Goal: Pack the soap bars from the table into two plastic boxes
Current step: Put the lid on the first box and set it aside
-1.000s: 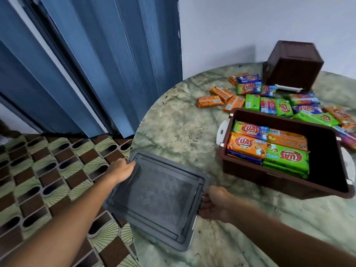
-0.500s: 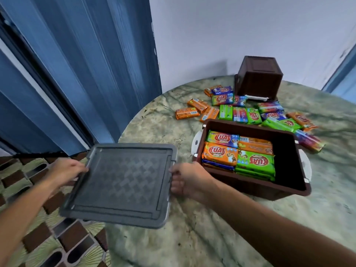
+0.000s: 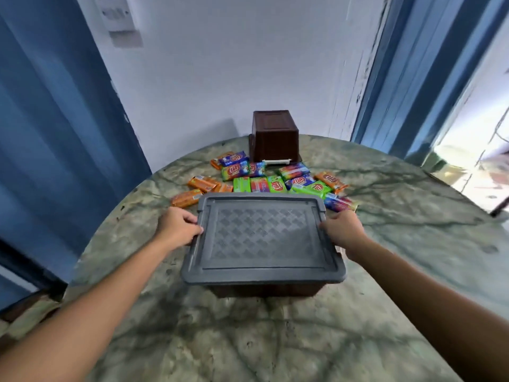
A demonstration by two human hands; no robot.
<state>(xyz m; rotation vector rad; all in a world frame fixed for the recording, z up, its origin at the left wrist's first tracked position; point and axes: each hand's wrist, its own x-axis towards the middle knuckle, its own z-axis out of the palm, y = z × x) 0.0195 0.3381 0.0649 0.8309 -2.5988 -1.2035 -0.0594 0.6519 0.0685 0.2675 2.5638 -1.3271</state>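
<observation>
The grey lid point(image 3: 261, 238) lies flat across the top of the brown box point(image 3: 264, 290), covering it fully; only a strip of the box's near wall shows beneath the lid's front rim. The left hand point(image 3: 177, 230) grips the lid's left edge, fingers curled over the rim with the thumb on top. The right hand point(image 3: 343, 230) grips the opposite edge in like manner, fingers wrapped round the rim. Both forearms reach in from the near side of the marble-patterned table point(image 3: 385, 312). Just beyond the held lid, touching or nearly touching its far edge, loose soap bars point(image 3: 275, 183) in orange, green, blue and multicoloured wrappers lie scattered on the table. Further beyond the hands, behind the bars, a second brown box point(image 3: 275, 136) stands on end with a white latch at its base. The contents of the covered box are hidden
</observation>
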